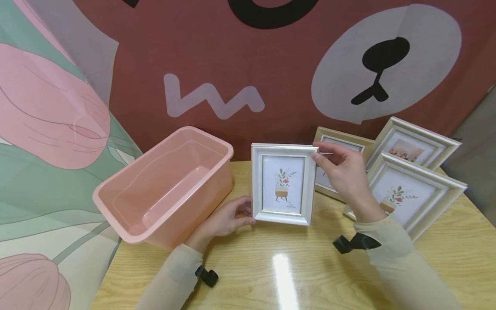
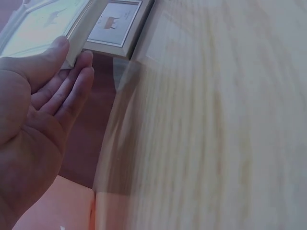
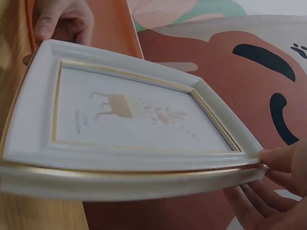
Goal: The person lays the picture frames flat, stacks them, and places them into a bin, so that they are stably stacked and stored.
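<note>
A white picture frame (image 1: 284,185) with a gold inner line and a potted-plant print stands upright between both hands in the head view. My right hand (image 1: 346,174) pinches its upper right corner, thumb on the front and fingers behind. At the lower left edge, my left hand (image 1: 228,217) holds the frame's corner between thumb and fingers. In the left wrist view the left thumb (image 2: 50,57) lies on the front of the frame, with fingertips at its corner. The right wrist view shows the frame (image 3: 139,110) close up, tilted across the picture.
A pink plastic bin (image 1: 162,189) stands left of the hands on the wooden table (image 1: 248,267). At the right lean a tan frame (image 1: 345,137) and two white frames, one behind (image 1: 412,144) and one nearer (image 1: 410,193). A printed cloth (image 1: 286,60) hangs behind.
</note>
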### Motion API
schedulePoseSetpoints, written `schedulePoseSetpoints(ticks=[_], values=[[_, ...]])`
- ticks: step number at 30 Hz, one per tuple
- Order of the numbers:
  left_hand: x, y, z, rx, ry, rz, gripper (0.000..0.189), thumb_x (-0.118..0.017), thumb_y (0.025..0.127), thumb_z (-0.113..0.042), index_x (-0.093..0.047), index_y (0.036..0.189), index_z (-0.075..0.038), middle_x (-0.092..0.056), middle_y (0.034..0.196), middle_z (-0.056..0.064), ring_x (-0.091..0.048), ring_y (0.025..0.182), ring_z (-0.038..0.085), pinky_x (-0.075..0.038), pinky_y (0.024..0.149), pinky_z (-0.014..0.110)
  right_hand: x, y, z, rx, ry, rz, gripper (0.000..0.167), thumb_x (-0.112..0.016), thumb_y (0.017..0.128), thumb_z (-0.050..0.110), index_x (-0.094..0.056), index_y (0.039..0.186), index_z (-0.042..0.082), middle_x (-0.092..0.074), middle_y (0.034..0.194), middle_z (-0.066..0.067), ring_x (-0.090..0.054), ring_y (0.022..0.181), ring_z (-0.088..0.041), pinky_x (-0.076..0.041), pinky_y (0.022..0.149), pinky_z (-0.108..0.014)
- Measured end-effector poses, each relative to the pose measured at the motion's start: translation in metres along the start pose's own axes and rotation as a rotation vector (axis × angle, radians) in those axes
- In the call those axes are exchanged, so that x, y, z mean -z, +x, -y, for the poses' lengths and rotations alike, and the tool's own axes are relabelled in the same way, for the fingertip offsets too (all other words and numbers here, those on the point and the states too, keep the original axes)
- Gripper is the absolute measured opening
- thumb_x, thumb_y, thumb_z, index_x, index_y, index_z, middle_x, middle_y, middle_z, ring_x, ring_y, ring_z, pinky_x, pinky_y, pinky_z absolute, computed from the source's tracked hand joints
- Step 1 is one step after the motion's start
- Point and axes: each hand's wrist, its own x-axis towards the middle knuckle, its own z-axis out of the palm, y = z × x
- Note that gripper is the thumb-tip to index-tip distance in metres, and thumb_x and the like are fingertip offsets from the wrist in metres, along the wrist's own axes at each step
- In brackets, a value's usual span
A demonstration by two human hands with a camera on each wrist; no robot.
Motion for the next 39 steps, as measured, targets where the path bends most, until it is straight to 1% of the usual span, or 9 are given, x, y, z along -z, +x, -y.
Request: schedulePoseSetpoints(ticks=[5, 8, 11, 13, 16, 21, 30, 34, 39], values=[[0.0, -0.003, -0.003, -0.018, -0.026, -0.027, 0.052, -0.073, 0.1, -0.001, -0.053, 0.146, 0.01, -0.07, 0.123, 0.025, -0.071, 0.114, 0.035, -0.061, 0.103, 0.033, 0.005, -0.002, -0.005, 0.039, 0.064, 0.03, 0.033, -0.065, 0.108, 0.014, -0.072, 0.138, 0.002, -0.076, 0.129, -0.019, -0.074, 0.088, 0.006, -0.059, 0.077, -0.012], [-0.001, -0.004, -0.004, -0.034, -0.072, -0.052, 0.054, -0.071, 0.098, 0.005, -0.049, 0.147, 0.012, -0.069, 0.123, 0.028, -0.071, 0.111, 0.031, -0.061, 0.101, 0.029, 0.008, -0.003, -0.009, 0.063, 0.089, 0.045, 0.033, -0.062, 0.109, 0.008, -0.07, 0.139, -0.001, -0.072, 0.135, -0.023, -0.074, 0.09, 0.008, -0.06, 0.08, -0.011], [-0.002, -0.005, -0.005, -0.046, -0.147, -0.077, 0.056, -0.069, 0.097, 0.01, -0.044, 0.147, 0.014, -0.068, 0.119, 0.034, -0.07, 0.107, 0.021, -0.061, 0.097, 0.026, 0.01, -0.006, -0.012, 0.063, 0.119, 0.047, 0.032, -0.063, 0.108, 0.005, -0.07, 0.139, -0.003, -0.072, 0.137, -0.016, -0.075, 0.095, 0.007, -0.061, 0.085, -0.013], [-0.002, -0.006, -0.005, -0.057, -0.199, -0.094, 0.056, -0.068, 0.097, 0.013, -0.041, 0.146, 0.014, -0.068, 0.117, 0.036, -0.068, 0.105, 0.014, -0.061, 0.095, 0.024, 0.011, -0.007, -0.017, 0.062, 0.154, 0.043, 0.033, -0.063, 0.107, 0.004, -0.069, 0.139, -0.005, -0.073, 0.135, -0.006, -0.075, 0.099, 0.006, -0.062, 0.088, -0.015], [-0.003, -0.006, -0.005, -0.069, -0.242, -0.121, 0.054, -0.067, 0.097, 0.014, -0.04, 0.144, 0.014, -0.067, 0.116, 0.039, -0.067, 0.104, 0.008, -0.06, 0.095, 0.023, 0.013, -0.008, -0.022, 0.065, 0.263, 0.033, 0.033, -0.065, 0.106, 0.0, -0.068, 0.136, -0.011, -0.076, 0.128, 0.008, -0.077, 0.101, 0.002, -0.064, 0.088, -0.019], [-0.003, -0.008, -0.005, -0.066, -0.25, -0.161, 0.047, -0.068, 0.097, 0.013, -0.045, 0.138, 0.017, -0.066, 0.118, 0.039, -0.066, 0.105, 0.007, -0.059, 0.096, 0.021, 0.014, -0.01, -0.026, 0.058, 0.417, 0.039, 0.032, -0.066, 0.104, -0.002, -0.067, 0.133, -0.017, -0.079, 0.12, 0.011, -0.079, 0.098, -0.003, -0.065, 0.087, -0.022], [-0.006, -0.009, -0.001, -0.047, -0.269, -0.241, 0.044, -0.067, 0.096, 0.014, -0.049, 0.135, 0.02, -0.064, 0.121, 0.041, -0.065, 0.105, 0.002, -0.058, 0.098, 0.019, 0.015, -0.016, -0.027, 0.023, 0.468, 0.043, 0.031, -0.067, 0.104, -0.001, -0.068, 0.132, -0.014, -0.079, 0.122, 0.009, -0.081, 0.096, -0.006, -0.064, 0.09, -0.025], [-0.007, -0.009, 0.002, -0.045, -0.279, -0.292, 0.041, -0.066, 0.095, 0.016, -0.05, 0.133, 0.022, -0.064, 0.118, 0.043, -0.064, 0.103, -0.002, -0.058, 0.097, 0.018, 0.016, -0.019, -0.028, 0.013, 0.45, 0.047, 0.03, -0.069, 0.103, 0.001, -0.07, 0.131, -0.011, -0.079, 0.124, 0.007, -0.081, 0.095, -0.007, -0.064, 0.091, -0.025], [-0.007, -0.01, 0.003, -0.049, -0.28, -0.315, 0.04, -0.064, 0.096, 0.016, -0.051, 0.134, 0.023, -0.065, 0.12, 0.044, -0.065, 0.104, -0.002, -0.059, 0.096, 0.019, 0.018, -0.023, -0.03, -0.001, 0.399, 0.024, 0.028, -0.073, 0.101, 0.003, -0.074, 0.127, -0.009, -0.079, 0.117, 0.007, -0.08, 0.091, -0.006, -0.063, 0.09, -0.019]])
